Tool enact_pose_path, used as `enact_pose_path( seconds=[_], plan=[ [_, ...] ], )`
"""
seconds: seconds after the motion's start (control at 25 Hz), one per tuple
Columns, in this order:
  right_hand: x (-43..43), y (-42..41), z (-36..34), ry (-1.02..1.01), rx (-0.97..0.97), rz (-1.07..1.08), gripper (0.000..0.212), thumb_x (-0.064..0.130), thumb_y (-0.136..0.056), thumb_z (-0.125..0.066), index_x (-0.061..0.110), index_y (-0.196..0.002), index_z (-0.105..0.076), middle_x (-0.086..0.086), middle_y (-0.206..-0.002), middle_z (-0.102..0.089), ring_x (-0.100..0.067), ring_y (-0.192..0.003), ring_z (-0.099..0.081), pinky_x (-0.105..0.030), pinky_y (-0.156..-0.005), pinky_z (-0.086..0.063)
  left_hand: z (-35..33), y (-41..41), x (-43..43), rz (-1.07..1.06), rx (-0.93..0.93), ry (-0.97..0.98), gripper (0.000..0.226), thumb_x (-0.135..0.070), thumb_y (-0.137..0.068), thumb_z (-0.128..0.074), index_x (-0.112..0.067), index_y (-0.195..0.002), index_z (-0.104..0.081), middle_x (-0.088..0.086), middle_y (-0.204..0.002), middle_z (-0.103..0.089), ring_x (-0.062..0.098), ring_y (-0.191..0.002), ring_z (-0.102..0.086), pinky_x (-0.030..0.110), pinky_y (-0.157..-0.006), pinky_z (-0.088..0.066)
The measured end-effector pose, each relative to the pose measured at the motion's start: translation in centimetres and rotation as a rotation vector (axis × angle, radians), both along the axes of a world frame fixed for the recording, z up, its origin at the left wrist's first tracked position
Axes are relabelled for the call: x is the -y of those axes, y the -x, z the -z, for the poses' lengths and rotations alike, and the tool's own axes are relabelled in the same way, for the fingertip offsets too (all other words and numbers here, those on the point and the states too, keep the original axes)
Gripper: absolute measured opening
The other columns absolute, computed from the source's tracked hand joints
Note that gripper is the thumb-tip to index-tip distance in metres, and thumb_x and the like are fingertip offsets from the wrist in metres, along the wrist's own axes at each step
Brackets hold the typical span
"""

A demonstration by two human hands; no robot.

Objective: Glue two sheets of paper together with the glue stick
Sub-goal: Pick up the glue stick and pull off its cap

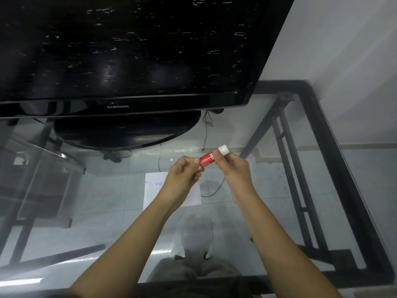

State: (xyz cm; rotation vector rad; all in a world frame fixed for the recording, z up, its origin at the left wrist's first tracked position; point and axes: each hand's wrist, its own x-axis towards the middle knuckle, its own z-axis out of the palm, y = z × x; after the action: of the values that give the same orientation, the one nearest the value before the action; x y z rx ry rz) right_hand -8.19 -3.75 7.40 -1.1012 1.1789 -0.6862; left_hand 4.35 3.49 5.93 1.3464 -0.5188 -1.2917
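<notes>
Here I have both hands raised above the glass surface (107,190), pinching the glue stick (208,159) between them — my left hand (184,175) grips the red lower end, my right hand (234,168) closes its fingers just below the white cap (223,149). I can read "STICK" in white on the red barrel. Under my left wrist lies the white paper (154,188), partly hidden. Beyond stands a black television (129,50) marked "SAMSUNG" — to the right the surface lies bare up to its black frame (335,147).
</notes>
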Motion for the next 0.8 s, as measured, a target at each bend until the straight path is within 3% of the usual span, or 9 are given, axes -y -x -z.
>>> enact_pose_path(
  seconds=[0.08,0.2,0.24,0.36,0.4,0.52,0.6,0.72,0.8],
  plan=[
    [0.1,-0.1,-0.1,-0.026,0.000,0.025,0.026,0.043,-0.081,-0.065,0.018,-0.084,-0.071,-0.004,-0.084,-0.069,-0.014,-0.086,-0.063,-0.025,-0.084,-0.047,0.2,0.1,-0.2,-0.025,0.222,0.139,0.007,-0.028,-0.082,-0.067,-0.026,-0.082,-0.060,-0.012,-0.078,-0.063,0.005,-0.074,-0.056,0.012,-0.067,-0.046],
    [0.1,-0.3,0.1,-0.057,-0.013,0.014,0.024,0.046,-0.081,-0.063,0.023,-0.083,-0.070,-0.003,-0.089,-0.070,-0.015,-0.092,-0.064,-0.028,-0.090,-0.047,1.0,-0.2,-0.4,-0.081,0.888,0.302,0.017,-0.024,-0.080,-0.069,-0.022,-0.094,-0.060,-0.010,-0.090,-0.060,0.001,-0.086,-0.054,0.008,-0.076,-0.043],
    [0.1,-0.3,0.1,-0.055,-0.012,0.010,0.027,0.046,-0.081,-0.064,0.021,-0.083,-0.071,-0.006,-0.091,-0.071,-0.016,-0.093,-0.064,-0.029,-0.090,-0.048,1.0,-0.4,-0.5,-0.062,0.890,0.281,0.022,-0.030,-0.080,-0.068,-0.024,-0.099,-0.058,-0.006,-0.095,-0.061,0.002,-0.086,-0.056,0.009,-0.077,-0.044],
    [0.1,-0.3,-0.1,-0.006,-0.015,0.014,0.033,0.047,-0.079,-0.066,0.015,-0.082,-0.072,-0.005,-0.081,-0.067,-0.015,-0.081,-0.060,-0.031,-0.085,-0.048,0.0,-0.5,-0.5,0.027,0.234,0.079,0.037,-0.061,-0.077,-0.053,-0.030,-0.098,-0.055,0.000,-0.080,-0.067,0.009,-0.070,-0.064,0.019,-0.066,-0.051],
    [0.0,-0.3,-0.2,0.009,-0.019,0.012,0.033,0.048,-0.078,-0.066,0.015,-0.080,-0.071,-0.003,-0.078,-0.066,-0.014,-0.079,-0.059,-0.031,-0.083,-0.048,0.2,-0.7,-0.4,0.033,0.144,0.059,0.038,-0.061,-0.077,-0.053,-0.027,-0.093,-0.057,-0.001,-0.074,-0.067,0.011,-0.066,-0.063,0.021,-0.065,-0.050],
    [0.0,-0.6,-0.2,0.005,-0.023,0.005,0.027,0.048,-0.078,-0.066,0.022,-0.079,-0.073,-0.001,-0.081,-0.069,-0.015,-0.084,-0.063,-0.031,-0.087,-0.048,0.0,-1.0,-0.5,0.013,0.193,0.135,0.014,-0.038,-0.080,-0.065,-0.027,-0.084,-0.057,-0.006,-0.080,-0.066,0.008,-0.074,-0.060,0.023,-0.070,-0.048],
    [0.1,-0.7,-0.3,-0.011,-0.014,0.004,0.026,0.048,-0.078,-0.067,0.023,-0.079,-0.073,0.000,-0.081,-0.069,-0.013,-0.083,-0.062,-0.032,-0.090,-0.048,0.1,-1.2,-0.6,-0.002,0.234,0.204,0.015,-0.021,-0.080,-0.070,-0.028,-0.081,-0.057,-0.006,-0.086,-0.065,0.007,-0.079,-0.060,0.022,-0.071,-0.048],
    [0.1,-0.9,-0.4,-0.011,-0.007,0.011,0.028,0.048,-0.077,-0.067,0.020,-0.078,-0.073,-0.002,-0.083,-0.070,-0.014,-0.085,-0.063,-0.033,-0.091,-0.048,0.0,-1.2,-0.6,0.021,0.140,0.102,0.021,-0.040,-0.082,-0.063,-0.030,-0.100,-0.056,-0.006,-0.092,-0.065,0.009,-0.078,-0.064,0.019,-0.072,-0.051],
    [0.0,-0.9,-0.4,-0.003,-0.004,0.011,0.028,0.049,-0.076,-0.067,0.021,-0.078,-0.073,-0.002,-0.084,-0.071,-0.016,-0.088,-0.064,-0.032,-0.090,-0.049,-0.2,-1.4,-0.4,-0.004,0.020,-0.002,0.028,-0.045,-0.089,-0.051,-0.021,-0.099,-0.058,-0.001,-0.078,-0.067,0.009,-0.065,-0.063,0.023,-0.069,-0.051]
  ],
)
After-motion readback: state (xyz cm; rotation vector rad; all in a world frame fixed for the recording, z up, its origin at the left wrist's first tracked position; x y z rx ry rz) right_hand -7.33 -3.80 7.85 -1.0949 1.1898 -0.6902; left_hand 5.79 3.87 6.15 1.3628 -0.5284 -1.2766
